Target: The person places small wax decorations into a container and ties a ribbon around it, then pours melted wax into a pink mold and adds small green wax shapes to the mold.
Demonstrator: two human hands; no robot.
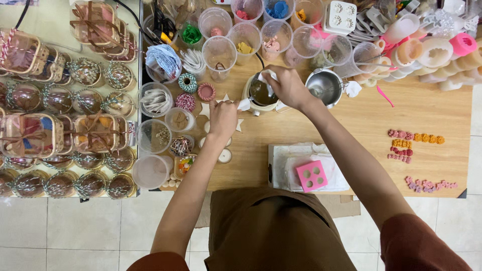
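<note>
while right hand [287, 86] wipes pot [261, 94] inside with pinched tissue [267, 77], left hand [222, 117] fingers clamp rim-side tissue; keep pot steady, press evenly.

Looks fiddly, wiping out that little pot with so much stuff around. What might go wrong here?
The right hand presses a white tissue into the small cream pot of dark liquid; it might tip or spill onto the wooden table. The left hand steadies it beside clear plastic cups, which an elbow might knock.
</note>
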